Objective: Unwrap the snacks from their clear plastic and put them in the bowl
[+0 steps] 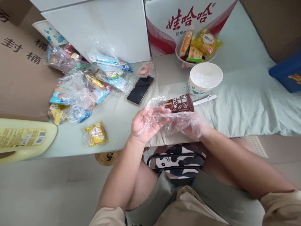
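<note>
My left hand (149,125) is palm up with its fingers apart, and thin clear plastic covers part of it. More crumpled clear plastic (174,125) stretches across to my right hand (194,127). The right fingers look curled on the plastic, though blur and film partly hide them. I cannot tell whether the plastic is a glove or a bag. Just beyond both hands is a dark brown cocoa snack packet (184,103). A white plastic handle (204,99) sticks out to its right; its other end is hidden.
A paper tub (204,78) and a bowl (213,58) of wrapped snacks stand ahead. A phone (140,90), a yellow wrapped snack (96,134) and a heap of wrapped snacks (77,91) lie leftward. Boxes (98,28) close off the back; a yellow bottle (25,138) is at left.
</note>
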Motion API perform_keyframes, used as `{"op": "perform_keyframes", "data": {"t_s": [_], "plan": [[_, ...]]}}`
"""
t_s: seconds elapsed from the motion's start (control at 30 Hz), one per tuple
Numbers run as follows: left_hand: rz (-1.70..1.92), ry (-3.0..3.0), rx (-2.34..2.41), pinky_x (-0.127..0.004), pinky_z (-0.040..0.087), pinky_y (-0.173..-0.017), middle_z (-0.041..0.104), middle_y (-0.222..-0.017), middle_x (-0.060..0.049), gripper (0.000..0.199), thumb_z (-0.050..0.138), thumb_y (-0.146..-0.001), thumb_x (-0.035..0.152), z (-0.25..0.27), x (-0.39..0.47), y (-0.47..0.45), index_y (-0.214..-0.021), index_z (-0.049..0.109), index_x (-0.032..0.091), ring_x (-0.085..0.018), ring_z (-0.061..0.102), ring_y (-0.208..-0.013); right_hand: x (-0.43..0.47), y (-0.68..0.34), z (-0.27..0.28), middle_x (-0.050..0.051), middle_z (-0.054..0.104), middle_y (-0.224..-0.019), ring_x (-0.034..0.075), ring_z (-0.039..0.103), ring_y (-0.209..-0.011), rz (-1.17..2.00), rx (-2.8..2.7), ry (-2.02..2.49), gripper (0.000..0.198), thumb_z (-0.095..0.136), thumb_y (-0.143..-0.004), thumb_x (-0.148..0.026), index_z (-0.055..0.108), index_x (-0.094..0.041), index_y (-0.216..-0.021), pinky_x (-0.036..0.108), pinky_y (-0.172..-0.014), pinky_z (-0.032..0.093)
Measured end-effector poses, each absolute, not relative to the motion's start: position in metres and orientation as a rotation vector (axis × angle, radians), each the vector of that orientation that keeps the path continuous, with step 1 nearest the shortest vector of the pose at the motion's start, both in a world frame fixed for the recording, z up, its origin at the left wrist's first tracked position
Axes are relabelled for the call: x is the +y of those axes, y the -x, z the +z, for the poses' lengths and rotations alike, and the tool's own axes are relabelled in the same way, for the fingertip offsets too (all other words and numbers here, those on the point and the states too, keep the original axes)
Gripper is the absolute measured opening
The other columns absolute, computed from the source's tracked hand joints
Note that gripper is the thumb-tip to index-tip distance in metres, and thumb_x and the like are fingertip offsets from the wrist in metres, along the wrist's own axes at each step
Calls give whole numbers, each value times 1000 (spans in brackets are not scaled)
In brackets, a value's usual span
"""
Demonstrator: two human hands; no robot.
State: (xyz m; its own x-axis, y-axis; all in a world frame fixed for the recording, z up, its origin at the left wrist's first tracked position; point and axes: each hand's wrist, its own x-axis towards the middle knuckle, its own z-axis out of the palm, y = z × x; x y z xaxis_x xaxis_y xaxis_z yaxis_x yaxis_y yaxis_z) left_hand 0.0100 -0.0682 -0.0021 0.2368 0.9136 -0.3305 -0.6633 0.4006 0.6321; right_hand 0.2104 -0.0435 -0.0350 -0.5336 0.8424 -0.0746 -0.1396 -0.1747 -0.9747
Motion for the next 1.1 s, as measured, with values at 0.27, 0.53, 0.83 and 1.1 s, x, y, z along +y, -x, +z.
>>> {"op": "perform_keyframes", "data": {"t_s": [0.27, 0.53, 0.83, 1.1], "plan": [[1075, -459, 752, -34, 58, -73, 72, -82, -6, 22, 68, -78, 35, -13, -56, -14, -70, 59, 16, -23, 73, -85, -37, -201, -28, 10, 73, -111, 31, 67, -105, 2101, -785, 889, 61, 49, -80, -73, 68, -24, -110, 49, -84, 57], [1069, -578, 955, -19, 35, -41, 65, -67, 0, 23, 72, -70, 33, -5, -55, -4, -69, 57, 17, -11, 59, -55, -24, -183, -13, 1, 71, -83, 16, 67, -79, 1764, -1147, 1229, 41, 84, -68, -48, 68, -21, -93, 31, -79, 56], [1396, -182, 1095, -16, 14, -33, 43, -49, 8, 29, 63, -70, 28, 0, -46, 19, -60, 38, 20, -2, 34, -35, 80, -215, 53, 8, 70, -105, 24, 69, -89, 775, -1412, 1560, 27, 69, -84, -35, 61, -22, -106, 39, -74, 58], [1331, -288, 1106, -17, 19, -32, 45, -48, 7, 31, 67, -68, 33, -7, -44, 15, -60, 39, 20, -3, 36, -34, 158, -221, 49, 19, 64, -123, 34, 56, -121, 220, -1768, 2001, 44, 78, -76, -33, 60, -14, -112, 50, -103, 40]]}}
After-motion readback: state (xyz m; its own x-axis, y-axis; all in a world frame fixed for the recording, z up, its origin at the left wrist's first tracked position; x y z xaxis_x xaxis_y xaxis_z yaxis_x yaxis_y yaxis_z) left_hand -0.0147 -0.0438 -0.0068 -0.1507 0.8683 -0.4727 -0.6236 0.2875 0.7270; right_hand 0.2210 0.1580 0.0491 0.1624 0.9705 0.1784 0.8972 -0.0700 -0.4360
